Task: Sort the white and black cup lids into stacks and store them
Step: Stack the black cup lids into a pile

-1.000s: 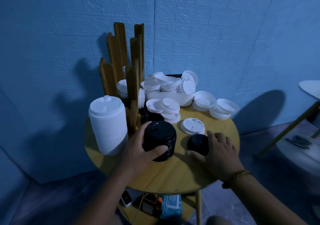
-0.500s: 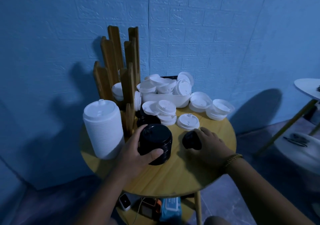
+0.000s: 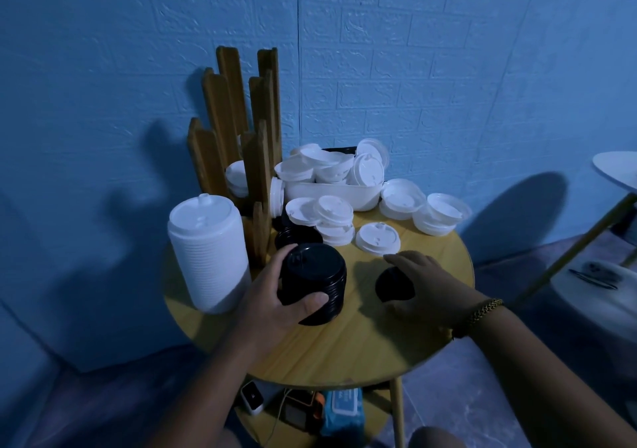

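From the head view, the left hand (image 3: pixel 275 296) is wrapping its fingers and thumb round the side of the black lid stack (image 3: pixel 313 282), which is standing on the counter (image 3: pixel 362 344) near its front edge. The right hand (image 3: pixel 431 289) is arching over a loose black lid (image 3: pixel 393 284) just beside that stack, with fingers on the far rim and thumb on the near rim, so it looks to be pinching the lid.

A tall white lid stack (image 3: pixel 206 254) is standing at the left of the counter, touching the foot of a wooden holder (image 3: pixel 241 130). Loose white lids (image 3: pixel 377 239) are lying scattered behind the hands, and more are heaping in a white tray (image 3: pixel 331 192) by the wall.

These lids are probably thin moulded plastic: very light, a little springy, and slick at the rim. I judge a single lid is best taken by opposite edges, as the right hand is doing, since squeezing the dome could buckle it. The nested black stack is likely to slide or tilt apart if gripped high, so holding it round the middle and low ribs is looking safest
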Action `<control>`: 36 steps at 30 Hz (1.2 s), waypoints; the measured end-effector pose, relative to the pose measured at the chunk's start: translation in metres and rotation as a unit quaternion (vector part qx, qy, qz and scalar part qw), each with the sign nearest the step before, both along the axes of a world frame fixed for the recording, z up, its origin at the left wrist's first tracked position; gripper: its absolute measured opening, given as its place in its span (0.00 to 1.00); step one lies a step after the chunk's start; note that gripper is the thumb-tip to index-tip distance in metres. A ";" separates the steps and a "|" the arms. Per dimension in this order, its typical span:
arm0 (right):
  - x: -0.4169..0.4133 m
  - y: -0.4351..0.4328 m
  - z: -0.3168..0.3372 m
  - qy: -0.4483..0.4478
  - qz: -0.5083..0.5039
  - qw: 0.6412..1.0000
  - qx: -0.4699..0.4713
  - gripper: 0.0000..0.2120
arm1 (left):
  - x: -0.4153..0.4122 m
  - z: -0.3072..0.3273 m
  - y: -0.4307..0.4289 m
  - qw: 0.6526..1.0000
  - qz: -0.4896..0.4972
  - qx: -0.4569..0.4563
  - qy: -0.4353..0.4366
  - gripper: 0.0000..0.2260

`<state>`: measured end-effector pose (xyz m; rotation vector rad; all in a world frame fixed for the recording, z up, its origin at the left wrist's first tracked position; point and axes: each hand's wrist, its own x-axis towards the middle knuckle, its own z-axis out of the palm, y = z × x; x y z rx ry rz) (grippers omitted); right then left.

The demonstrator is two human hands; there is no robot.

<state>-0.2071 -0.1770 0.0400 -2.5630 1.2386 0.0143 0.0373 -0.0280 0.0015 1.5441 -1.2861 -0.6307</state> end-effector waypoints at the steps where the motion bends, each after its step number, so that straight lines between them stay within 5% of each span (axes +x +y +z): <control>1: -0.002 0.000 -0.002 -0.001 0.006 1.000 0.014 0.42 | 0.000 0.000 0.000 1.000 0.000 0.000 -0.001 0.39; 9: -0.017 0.005 0.000 -0.077 -0.022 0.996 0.038 0.38 | 0.001 -0.003 -0.001 1.000 0.001 -0.004 -0.002 0.37; 15: 0.027 0.042 0.024 -0.365 -0.004 0.931 -0.008 0.32 | 0.000 -0.002 -0.001 1.000 0.000 0.007 -0.012 0.38; 27: 0.071 0.051 0.028 -0.242 0.120 0.963 -0.011 0.31 | -0.001 0.002 0.000 0.999 0.014 0.012 -0.032 0.34; 36: 0.082 0.042 0.035 -0.182 0.147 0.972 -0.036 0.31 | 0.002 0.000 0.001 0.999 0.020 0.034 -0.031 0.47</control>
